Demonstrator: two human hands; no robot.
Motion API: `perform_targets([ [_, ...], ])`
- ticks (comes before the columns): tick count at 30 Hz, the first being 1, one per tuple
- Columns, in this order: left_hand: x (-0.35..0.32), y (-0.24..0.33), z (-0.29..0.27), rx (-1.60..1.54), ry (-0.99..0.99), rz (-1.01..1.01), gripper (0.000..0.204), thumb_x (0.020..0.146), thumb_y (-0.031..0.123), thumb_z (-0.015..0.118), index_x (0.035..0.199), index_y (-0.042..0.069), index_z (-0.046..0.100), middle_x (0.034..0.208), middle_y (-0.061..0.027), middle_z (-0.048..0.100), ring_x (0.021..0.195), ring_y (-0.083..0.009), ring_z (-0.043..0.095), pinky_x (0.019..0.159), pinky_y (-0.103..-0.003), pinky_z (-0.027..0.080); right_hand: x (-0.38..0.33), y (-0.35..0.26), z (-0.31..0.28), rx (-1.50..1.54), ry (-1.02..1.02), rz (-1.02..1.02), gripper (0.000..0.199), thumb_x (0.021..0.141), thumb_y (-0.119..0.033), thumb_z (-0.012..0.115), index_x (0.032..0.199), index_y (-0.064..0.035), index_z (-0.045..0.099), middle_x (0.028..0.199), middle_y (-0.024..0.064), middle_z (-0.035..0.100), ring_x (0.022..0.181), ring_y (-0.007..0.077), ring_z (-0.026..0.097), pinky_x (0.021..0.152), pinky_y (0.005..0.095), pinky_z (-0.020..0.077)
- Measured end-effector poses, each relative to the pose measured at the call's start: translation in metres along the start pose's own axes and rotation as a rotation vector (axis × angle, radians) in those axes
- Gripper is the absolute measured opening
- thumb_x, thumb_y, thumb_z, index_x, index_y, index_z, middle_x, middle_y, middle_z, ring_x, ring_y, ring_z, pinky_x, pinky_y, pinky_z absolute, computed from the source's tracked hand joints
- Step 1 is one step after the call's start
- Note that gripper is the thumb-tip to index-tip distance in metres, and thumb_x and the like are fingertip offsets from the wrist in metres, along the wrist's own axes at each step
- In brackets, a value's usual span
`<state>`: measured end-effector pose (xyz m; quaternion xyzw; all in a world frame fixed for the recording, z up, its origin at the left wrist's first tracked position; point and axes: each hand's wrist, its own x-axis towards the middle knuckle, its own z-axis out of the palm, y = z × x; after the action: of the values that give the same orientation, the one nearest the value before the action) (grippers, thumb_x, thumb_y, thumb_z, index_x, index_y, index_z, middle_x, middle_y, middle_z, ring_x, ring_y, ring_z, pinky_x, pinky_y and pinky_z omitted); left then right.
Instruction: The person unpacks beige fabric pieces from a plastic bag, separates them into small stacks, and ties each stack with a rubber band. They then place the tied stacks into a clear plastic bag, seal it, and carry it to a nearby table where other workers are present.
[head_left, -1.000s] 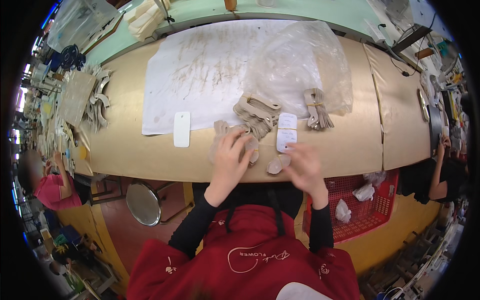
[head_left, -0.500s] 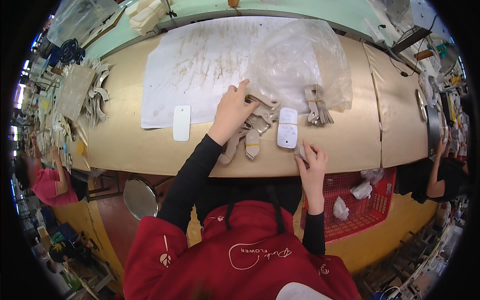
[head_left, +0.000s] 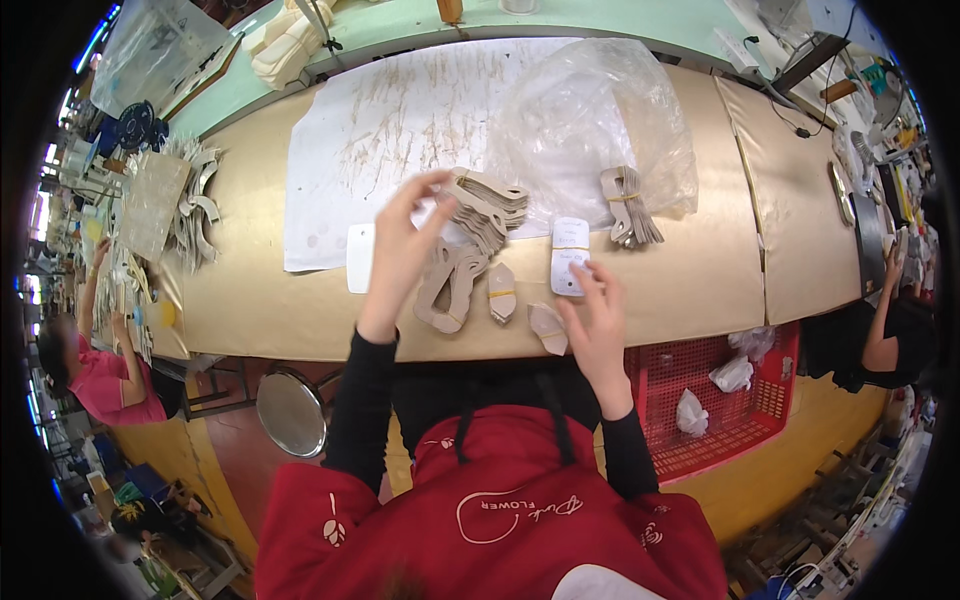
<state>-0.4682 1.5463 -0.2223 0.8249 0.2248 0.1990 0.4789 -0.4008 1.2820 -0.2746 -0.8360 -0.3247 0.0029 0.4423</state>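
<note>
A fanned stack of tan cut-out pieces [head_left: 487, 205] sits near the middle of the workbench [head_left: 250, 300], partly on a large white sheet [head_left: 380, 130]. The left hand [head_left: 400, 250] pinches the stack's left end between thumb and fingers, closed on it. More tan pieces [head_left: 447, 285] lie just below the stack, toward the near edge.

The right hand [head_left: 597, 325] rests near the near edge, fingers spread and loosely open; its fingertips touch the lower end of a small white rounded label card [head_left: 569, 255], though whether it grips anything I cannot tell. Two small banded tan bundles [head_left: 501, 292] lie between the hands.

A second white rounded card [head_left: 360, 258] lies left of the left hand. A crumpled clear plastic bag [head_left: 600, 120] covers the sheet's right part, with a banded bundle of tan strips [head_left: 627, 205] at its lower edge. A red plastic crate [head_left: 720, 400] holding white scraps sits below the bench's near right edge.
</note>
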Motion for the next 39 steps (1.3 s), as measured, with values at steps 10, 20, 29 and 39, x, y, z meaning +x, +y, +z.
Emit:
perform_targets([
  [10, -0.105, 0.027, 0.078, -0.337, -0.242, -0.099, 0.015, 0.093, 0.002, 0.062, 0.106, -0.001, 0.068, 0.105, -0.0089, 0.070, 0.093, -0.0164, 0.066, 0.083, -0.028, 0.052, 0.036, 0.034, -0.002, 0.126, -0.133, 0.125, 0.045, 0.082, -0.003, 0.072, 0.125, -0.0015, 0.062, 0.140, 0.0203, 0.050, 0.115, 0.0320, 0.060, 0.093, 0.0393, 0.0520],
  [20, -0.114, 0.015, 0.062, -0.099, -0.028, -0.100, 0.026, 0.088, 0.001, 0.064, 0.114, 0.001, 0.064, 0.114, -0.0120, 0.063, 0.095, -0.0221, 0.063, 0.078, -0.031, 0.051, 0.020, 0.034, 0.009, 0.502, -0.077, 0.436, 0.050, 0.088, 0.000, 0.068, 0.136, 0.0006, 0.053, 0.111, 0.0089, 0.063, 0.082, 0.0097, 0.063, 0.068, 0.0225, 0.0513],
  [29, -0.108, 0.014, 0.082, 0.369, 0.021, 0.009, 0.050, 0.085, 0.012, 0.069, 0.131, 0.001, 0.052, 0.128, -0.0172, 0.052, 0.116, -0.0373, 0.049, 0.097, -0.045, 0.042, -0.005, 0.050, -0.049, 0.742, 0.031, 0.589, 0.041, 0.091, 0.002, 0.063, 0.132, 0.0056, 0.057, 0.100, 0.0073, 0.069, 0.082, 0.0082, 0.062, 0.067, 0.0204, 0.0480],
  [39, -0.090, 0.023, 0.065, -0.102, -0.265, -0.301, 0.048, 0.078, 0.008, 0.079, 0.120, -0.002, 0.059, 0.090, -0.0003, 0.048, 0.079, -0.0084, 0.051, 0.068, -0.024, 0.047, -0.029, 0.059, -0.039, 0.080, 0.033, 0.383, 0.048, 0.090, -0.011, 0.069, 0.133, 0.0041, 0.053, 0.122, 0.0149, 0.051, 0.102, 0.0230, 0.060, 0.082, 0.0328, 0.0509],
])
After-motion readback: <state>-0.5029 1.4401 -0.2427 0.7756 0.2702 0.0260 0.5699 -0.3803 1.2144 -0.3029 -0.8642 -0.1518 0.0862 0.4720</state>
